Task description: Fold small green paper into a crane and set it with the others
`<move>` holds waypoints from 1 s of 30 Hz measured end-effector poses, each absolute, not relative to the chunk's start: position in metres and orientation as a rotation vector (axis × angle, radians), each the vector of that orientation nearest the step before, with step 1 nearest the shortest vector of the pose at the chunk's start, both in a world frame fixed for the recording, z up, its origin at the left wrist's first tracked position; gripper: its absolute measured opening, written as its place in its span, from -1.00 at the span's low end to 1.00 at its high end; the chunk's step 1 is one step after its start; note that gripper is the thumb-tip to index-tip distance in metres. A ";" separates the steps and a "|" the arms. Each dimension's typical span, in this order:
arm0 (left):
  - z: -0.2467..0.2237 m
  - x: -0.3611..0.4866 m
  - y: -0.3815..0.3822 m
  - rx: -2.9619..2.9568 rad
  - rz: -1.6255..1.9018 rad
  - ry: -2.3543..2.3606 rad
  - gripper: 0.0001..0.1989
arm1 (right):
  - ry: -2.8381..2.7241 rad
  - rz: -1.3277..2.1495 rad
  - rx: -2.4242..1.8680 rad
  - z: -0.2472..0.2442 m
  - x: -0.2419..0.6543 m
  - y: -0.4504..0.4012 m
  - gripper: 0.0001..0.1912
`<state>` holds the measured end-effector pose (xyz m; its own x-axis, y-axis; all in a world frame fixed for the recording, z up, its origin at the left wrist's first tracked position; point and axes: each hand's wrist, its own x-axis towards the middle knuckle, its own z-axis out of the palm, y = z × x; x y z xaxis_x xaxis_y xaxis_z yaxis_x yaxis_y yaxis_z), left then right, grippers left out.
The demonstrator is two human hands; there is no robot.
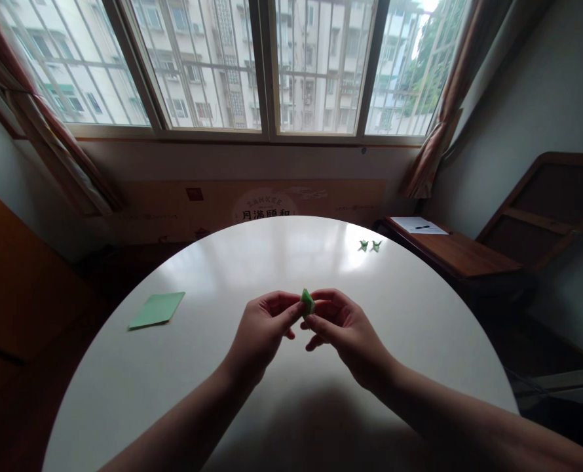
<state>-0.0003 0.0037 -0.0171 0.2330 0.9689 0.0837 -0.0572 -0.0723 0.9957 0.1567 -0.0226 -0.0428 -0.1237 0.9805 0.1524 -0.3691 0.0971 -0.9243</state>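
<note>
A small piece of folded green paper [306, 301] is held up over the table between both hands. My left hand [270, 322] pinches its left side with thumb and forefinger. From the other side, my right hand [341, 322] grips its lower right part the same way. The fingertips cover some of the folds. Two little green origami cranes [370, 246] stand side by side at the far right of the table. A stack of green square paper [156, 310] lies on the left part of the table.
The round white table [198, 393] fills the foreground. Beyond its right edge is a wooden bench [461, 252] with a white sheet [416, 225] and a dark pen on it. A long printed box [213, 210] stands under the barred window.
</note>
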 end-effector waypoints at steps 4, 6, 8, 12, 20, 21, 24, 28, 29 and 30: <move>-0.020 0.000 0.004 1.434 1.143 1.010 -0.77 | -1.089 1.361 -0.805 -0.044 0.157 -0.021 -0.63; -0.021 -0.001 0.004 1.520 1.146 1.017 -0.80 | -1.095 1.358 -0.814 -0.043 0.157 -0.021 -0.60; -0.021 -0.002 0.003 1.606 1.148 1.008 -0.83 | -1.113 1.357 -0.816 -0.042 0.157 -0.021 -0.58; -0.018 -0.002 -0.001 1.685 1.167 0.980 -0.82 | -1.167 1.338 -0.820 -0.040 0.156 -0.022 -0.56; -0.017 -0.003 -0.004 1.750 1.206 0.968 -0.81 | -1.244 1.312 -0.787 -0.046 0.156 -0.025 -0.59; -0.017 -0.003 -0.003 1.771 1.204 0.963 -0.82 | -1.250 1.314 -0.785 -0.046 0.156 -0.026 -0.58; -0.014 -0.006 -0.002 1.832 1.180 0.951 -0.85 | -1.252 1.346 -0.780 -0.046 0.157 -0.026 -0.56; -0.012 -0.008 -0.003 1.866 1.148 0.943 -0.89 | -1.263 1.361 -0.773 -0.047 0.158 -0.026 -0.54; -0.012 -0.008 -0.004 1.861 1.152 0.948 -0.89 | -1.272 1.351 -0.776 -0.047 0.158 -0.026 -0.54; -0.011 -0.008 -0.004 1.854 1.160 0.956 -0.88 | -1.282 1.342 -0.781 -0.048 0.158 -0.027 -0.53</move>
<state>-0.0080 -0.0044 -0.0115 0.3142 0.8708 0.3782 0.2049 -0.4512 0.8686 0.1575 -0.0266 -0.0478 -0.2140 0.9548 0.2061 -0.2496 0.1506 -0.9566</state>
